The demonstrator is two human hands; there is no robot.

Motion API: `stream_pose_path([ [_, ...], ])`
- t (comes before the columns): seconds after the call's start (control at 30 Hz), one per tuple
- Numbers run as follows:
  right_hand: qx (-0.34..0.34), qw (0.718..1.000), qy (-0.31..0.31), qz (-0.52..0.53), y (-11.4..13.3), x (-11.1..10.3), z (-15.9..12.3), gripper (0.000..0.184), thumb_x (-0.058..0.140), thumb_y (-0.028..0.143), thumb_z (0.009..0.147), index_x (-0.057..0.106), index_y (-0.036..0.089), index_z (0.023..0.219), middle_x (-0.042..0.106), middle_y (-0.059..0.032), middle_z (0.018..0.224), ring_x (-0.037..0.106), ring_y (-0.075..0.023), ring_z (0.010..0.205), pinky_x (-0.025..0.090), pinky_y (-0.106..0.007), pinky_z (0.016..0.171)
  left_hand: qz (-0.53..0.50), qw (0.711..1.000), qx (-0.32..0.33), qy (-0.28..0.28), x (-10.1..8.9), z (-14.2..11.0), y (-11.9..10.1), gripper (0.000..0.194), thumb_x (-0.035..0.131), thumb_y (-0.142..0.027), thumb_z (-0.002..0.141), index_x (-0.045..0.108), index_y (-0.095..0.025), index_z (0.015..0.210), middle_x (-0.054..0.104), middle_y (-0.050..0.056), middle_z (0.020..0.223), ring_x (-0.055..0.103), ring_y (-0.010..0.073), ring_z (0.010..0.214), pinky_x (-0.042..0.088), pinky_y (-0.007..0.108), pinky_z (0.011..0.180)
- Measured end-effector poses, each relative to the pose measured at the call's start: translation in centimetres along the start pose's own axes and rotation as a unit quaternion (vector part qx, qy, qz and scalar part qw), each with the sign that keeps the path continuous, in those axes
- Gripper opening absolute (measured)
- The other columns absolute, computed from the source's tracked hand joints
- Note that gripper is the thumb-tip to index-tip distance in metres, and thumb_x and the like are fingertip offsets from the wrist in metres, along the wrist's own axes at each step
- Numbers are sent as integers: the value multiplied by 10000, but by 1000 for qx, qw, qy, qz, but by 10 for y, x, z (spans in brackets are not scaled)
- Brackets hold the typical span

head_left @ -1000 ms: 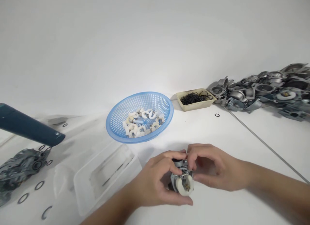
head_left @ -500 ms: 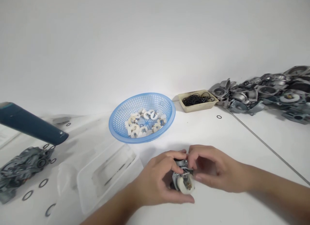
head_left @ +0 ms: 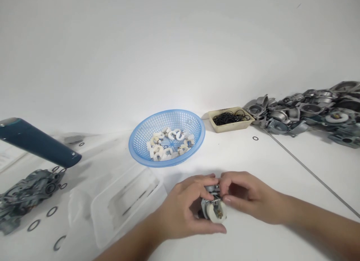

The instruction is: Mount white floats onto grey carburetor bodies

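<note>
My left hand (head_left: 188, 208) is wrapped round a grey metal carburetor (head_left: 204, 205) and holds it just above the white table. A white float (head_left: 211, 215) sits on the carburetor's near side, with brass parts in its middle. At the carburetor's right edge, by the thin metal pin across the float's top, my right hand (head_left: 251, 195) is closed in a pinch. Its thumb and forefinger touch that edge; whatever is between the fingertips is hidden.
Behind the hands stands a blue basket (head_left: 132, 150) of white floats. A cream tray (head_left: 233, 126) holds black rubber rings. Metal bowls (head_left: 292, 113) are heaped at right. At left are a translucent container (head_left: 99, 206), carburetors (head_left: 30, 189), loose rings (head_left: 52, 211) and a dark blue tool (head_left: 42, 143).
My right thumb has risen closer to the forefinger, against the carburetor's edge. The left hand keeps its hold on the carburetor. The whole view has shifted slightly.
</note>
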State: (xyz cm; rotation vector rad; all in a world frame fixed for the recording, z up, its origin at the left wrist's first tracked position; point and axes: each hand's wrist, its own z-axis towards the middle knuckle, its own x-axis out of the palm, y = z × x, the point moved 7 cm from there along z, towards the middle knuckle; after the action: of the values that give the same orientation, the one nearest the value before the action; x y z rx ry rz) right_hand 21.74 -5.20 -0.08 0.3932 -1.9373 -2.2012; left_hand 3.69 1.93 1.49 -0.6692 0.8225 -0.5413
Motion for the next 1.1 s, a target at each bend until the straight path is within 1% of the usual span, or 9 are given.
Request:
stream_pose_path([
  [0.1,7,1000,-2,13,-2,0,1,340,765,508,1156,672,212,1018,718,-78,995,631,-216,877,515,-365,778,14,1000,11,1,0,1,-2,572,1085,-458,824,689,-282,1197,804,138,1515,763,355,1455,636,456,1208],
  [0.3,23,1000,-13,9,-4,-1,1,386,780,552,1141,668,214,993,715,-73,982,620,-215,883,503,-363,786,24,999,35,-15,-2,2,-7,572,1072,-473,850,666,-290,1210,806,124,1518,784,335,1426,653,431,1182],
  [0.47,29,999,-19,8,-5,-2,1,399,785,572,1133,670,217,994,703,-58,959,611,-208,860,499,-354,767,26,999,24,-11,-1,2,-5,579,1082,-465,832,674,-284,1201,807,140,1508,785,348,1423,655,440,1175],
  [0.63,27,999,-18,14,-5,-1,2,393,789,574,1131,672,220,1006,710,-57,974,620,-209,864,518,-362,783,34,999,13,-6,0,0,-3,570,1079,-486,828,684,-284,1187,812,142,1498,784,356,1423,656,456,1171],
  [0.83,31,999,-24,11,-5,0,2,420,789,598,1126,663,219,991,707,-55,960,614,-204,846,518,-354,777,32,999,22,-18,-2,1,-6,564,1070,-495,849,670,-281,1184,816,135,1489,795,342,1406,667,437,1153],
  [1.0,20,999,-33,10,-4,0,2,415,804,605,1113,681,225,1000,714,-50,939,631,-210,837,565,-356,773,25,999,24,-27,-2,1,-6,603,1079,-527,826,670,-289,1199,814,134,1489,808,341,1381,671,427,1136],
  [1.1,16,999,-33,8,-2,0,3,407,795,593,1122,679,222,1003,717,-51,937,634,-208,833,573,-353,770,20,999,19,-29,-1,-1,-4,612,1081,-523,823,674,-290,1217,802,141,1508,804,342,1387,663,426,1143],
])
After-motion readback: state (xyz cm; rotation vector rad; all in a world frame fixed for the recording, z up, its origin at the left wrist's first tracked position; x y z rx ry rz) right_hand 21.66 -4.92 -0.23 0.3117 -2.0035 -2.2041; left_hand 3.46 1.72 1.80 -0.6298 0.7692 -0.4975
